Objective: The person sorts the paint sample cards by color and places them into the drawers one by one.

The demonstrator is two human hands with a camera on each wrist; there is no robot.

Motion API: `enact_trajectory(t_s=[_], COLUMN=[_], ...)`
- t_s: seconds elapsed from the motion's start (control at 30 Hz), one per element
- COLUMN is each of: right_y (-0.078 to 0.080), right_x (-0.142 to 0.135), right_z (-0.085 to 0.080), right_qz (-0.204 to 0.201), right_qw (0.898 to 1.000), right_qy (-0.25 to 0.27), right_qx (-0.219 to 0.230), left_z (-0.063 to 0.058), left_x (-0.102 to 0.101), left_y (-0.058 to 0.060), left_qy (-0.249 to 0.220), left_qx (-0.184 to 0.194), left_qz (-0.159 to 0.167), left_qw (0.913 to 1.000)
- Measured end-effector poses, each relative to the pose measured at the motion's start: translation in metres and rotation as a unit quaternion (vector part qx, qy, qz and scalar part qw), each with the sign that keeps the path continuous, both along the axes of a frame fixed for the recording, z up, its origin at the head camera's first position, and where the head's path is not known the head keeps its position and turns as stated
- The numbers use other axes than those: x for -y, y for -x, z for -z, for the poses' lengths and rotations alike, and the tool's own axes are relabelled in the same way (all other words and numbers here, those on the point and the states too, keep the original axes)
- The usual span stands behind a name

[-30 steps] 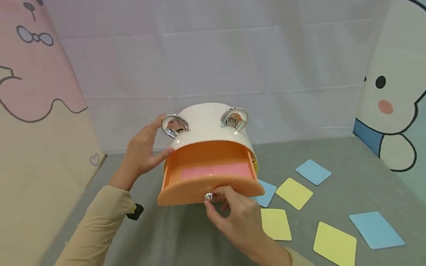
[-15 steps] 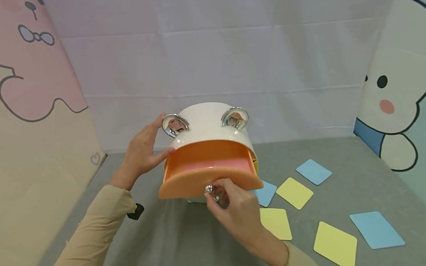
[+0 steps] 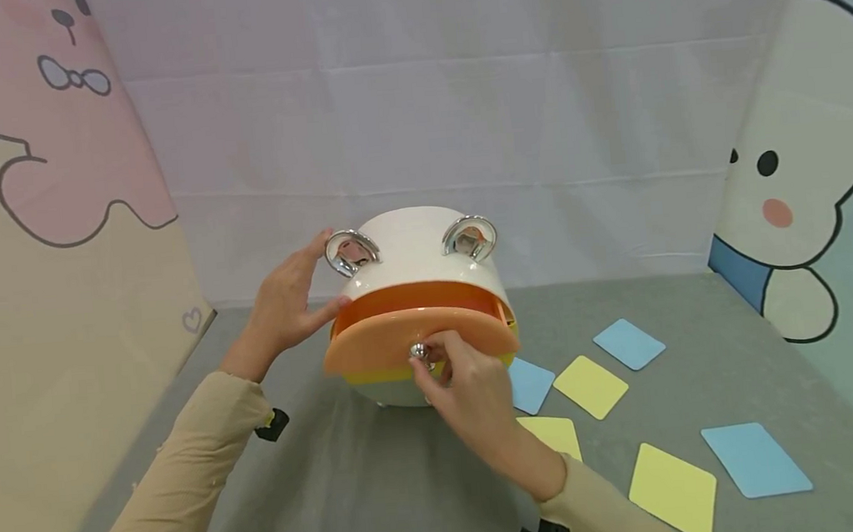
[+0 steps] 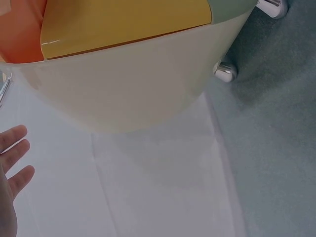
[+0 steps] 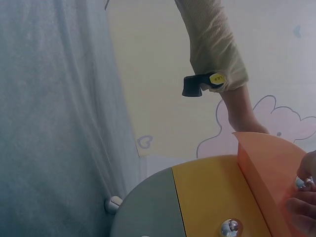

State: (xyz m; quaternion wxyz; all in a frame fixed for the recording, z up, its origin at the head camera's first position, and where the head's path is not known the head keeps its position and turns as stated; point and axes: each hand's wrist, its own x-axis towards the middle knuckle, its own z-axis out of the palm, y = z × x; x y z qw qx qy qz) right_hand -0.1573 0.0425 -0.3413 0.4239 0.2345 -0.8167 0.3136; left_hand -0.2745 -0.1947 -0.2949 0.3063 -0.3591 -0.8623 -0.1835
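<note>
A small white rounded drawer cabinet (image 3: 413, 246) with two chrome ear-like rings stands on the grey cloth. Its orange top drawer (image 3: 365, 346) is partly pulled out. Thumb and fingers of my right hand (image 3: 478, 395) pinch the drawer's silver knob (image 3: 419, 351). Against the cabinet's left side rests my left hand (image 3: 283, 306), thumb at the front rim; the left wrist view shows straight, spread fingers (image 4: 19, 150). Below the orange drawer are a yellow drawer (image 5: 212, 197) and a grey-green drawer (image 5: 150, 212), both flush with the body. The orange drawer's floor is hidden by its front.
Yellow cards (image 3: 590, 387) and blue cards (image 3: 628, 344), several in all, lie on the grey cloth (image 3: 324, 491) right of the cabinet. A white curtain (image 3: 535, 115) hangs behind, with cartoon-printed panels on both sides. Chrome feet (image 4: 226, 72) stick out beneath the cabinet.
My right hand has pushed the orange drawer inward by its knob, and the pink contents seen earlier are now out of sight. My left hand stays at the cabinet's side.
</note>
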Motion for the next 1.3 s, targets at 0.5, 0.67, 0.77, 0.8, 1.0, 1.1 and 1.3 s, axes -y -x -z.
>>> enact_trajectory(t_s=[0.5,0.67,0.77,0.8,1.0,1.1,1.3], right_y=[0.020,0.026,0.029,0.030,0.034,0.036,0.037], right_x=[0.002,0.003,0.004,0.004,0.004,0.004,0.004], right_z=[-0.001,0.000,0.000,0.000,-0.001,-0.001,0.000], right_qz=[0.011,0.021,0.022,0.021,0.018,0.019,0.018], right_qw=[1.000,1.000,1.000,1.000,1.000,1.000,1.000], right_qy=[0.008,0.009,0.012,0.013,0.015,0.015,0.020], right_qx=[0.013,0.010,0.005,0.004,0.002,0.004,0.003], left_z=[-0.001,-0.001,-0.002,-0.002,-0.002,-0.002,-0.002], left_x=[0.001,0.001,0.002,0.002,0.002,0.003,0.003], left_y=[-0.001,0.000,0.000,-0.001,-0.001,-0.002,-0.003], left_qy=[-0.003,0.002,0.002,0.001,0.002,0.003,0.002], left_qx=[0.007,0.008,0.009,0.011,0.016,0.017,0.019], left_qz=[0.000,-0.005,-0.008,-0.008,-0.011,-0.012,-0.013], left_qw=[1.0000,1.0000,0.9999,0.9999,0.9998,0.9998,0.9997])
